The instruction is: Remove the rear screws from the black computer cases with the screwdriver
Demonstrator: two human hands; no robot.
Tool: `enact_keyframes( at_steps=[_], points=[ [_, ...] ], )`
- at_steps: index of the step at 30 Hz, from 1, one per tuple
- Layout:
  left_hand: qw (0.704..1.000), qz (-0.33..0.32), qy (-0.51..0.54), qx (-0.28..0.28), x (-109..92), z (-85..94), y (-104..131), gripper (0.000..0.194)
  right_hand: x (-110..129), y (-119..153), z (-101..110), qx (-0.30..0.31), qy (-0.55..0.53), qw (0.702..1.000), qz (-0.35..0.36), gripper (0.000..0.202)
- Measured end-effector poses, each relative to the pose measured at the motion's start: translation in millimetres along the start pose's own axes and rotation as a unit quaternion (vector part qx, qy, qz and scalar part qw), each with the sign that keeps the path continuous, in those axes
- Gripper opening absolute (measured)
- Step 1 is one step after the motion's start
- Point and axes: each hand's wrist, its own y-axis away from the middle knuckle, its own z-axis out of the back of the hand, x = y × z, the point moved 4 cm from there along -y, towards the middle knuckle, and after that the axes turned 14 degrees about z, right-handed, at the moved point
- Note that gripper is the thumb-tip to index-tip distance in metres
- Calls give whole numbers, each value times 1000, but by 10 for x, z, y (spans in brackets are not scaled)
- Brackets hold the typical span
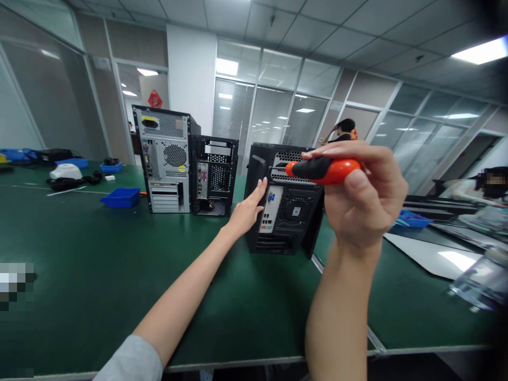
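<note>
A black computer case (296, 211) stands upright on the green table with its back panel towards me and a side panel ajar at the right. My left hand (249, 210) lies against the left side of that back panel, fingers stretched out. In my right hand (367, 193) is a screwdriver (323, 170) with a red and black handle, gripped between thumb and fingers. Its thin shaft points left at the upper part of the case, near the power supply. Whether the tip touches a screw is too small to tell.
A silver computer tower (169, 159) and a smaller black case (215, 177) stand to the left. A blue tray (121, 197) sits beside them. On the right are a white panel (426, 254), a clear plastic container (482, 278) and a blue tray (415, 218). Two other people are farther back.
</note>
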Motion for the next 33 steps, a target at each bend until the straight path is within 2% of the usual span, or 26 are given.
enact_keyframes(
  at_steps=[7, 24, 33],
  points=[
    [1000, -3, -2, -2, 11, -6, 0, 88, 19, 9, -13, 14, 24, 1000, -7, 18],
    [1000, 2, 2, -1, 10, -8, -6, 90, 34, 3, -2, -31, 23, 999, 28, 18],
    [1000, -2, 3, -2, 4, -6, -3, 89, 110, -14, 2, -32, 62, 998, 8, 13]
  ],
)
